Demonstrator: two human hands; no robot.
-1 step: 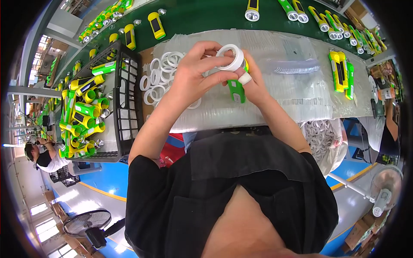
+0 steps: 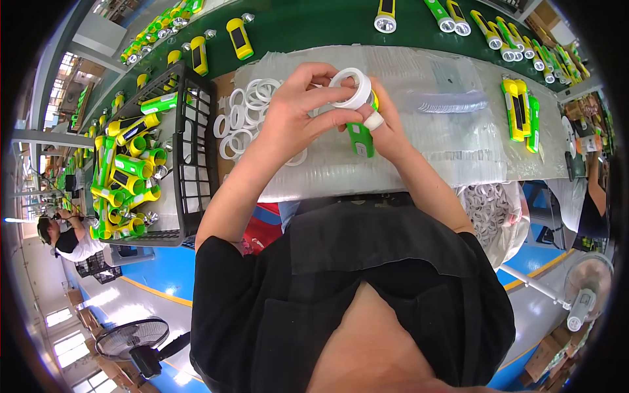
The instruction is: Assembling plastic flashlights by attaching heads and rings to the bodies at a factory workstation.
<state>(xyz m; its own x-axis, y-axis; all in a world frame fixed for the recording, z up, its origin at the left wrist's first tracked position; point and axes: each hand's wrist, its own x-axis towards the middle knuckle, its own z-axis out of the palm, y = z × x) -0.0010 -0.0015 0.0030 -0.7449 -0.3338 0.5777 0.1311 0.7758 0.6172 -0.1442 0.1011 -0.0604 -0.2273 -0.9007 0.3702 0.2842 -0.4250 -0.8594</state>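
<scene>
Above the plastic-covered bench, a white ring (image 2: 357,99) sits at the head end of a green and yellow flashlight (image 2: 361,141). My left hand (image 2: 298,111) is closed on the ring's left side, thumb below and fingers along its edge. My right hand (image 2: 389,128) wraps the flashlight body from the right, its thumb near the ring. A white wrap (image 2: 373,120) covers part of that thumb. The ring's exact seating is hidden by my fingers. Loose white rings (image 2: 238,118) lie in a pile left of my left hand.
At left, a black crate (image 2: 189,171) holds several green and yellow flashlight bodies. Finished-looking flashlights (image 2: 517,111) lie on the bench at right, others along the green belt (image 2: 308,27) beyond. A bag of white rings (image 2: 488,213) hangs by the bench's near right edge.
</scene>
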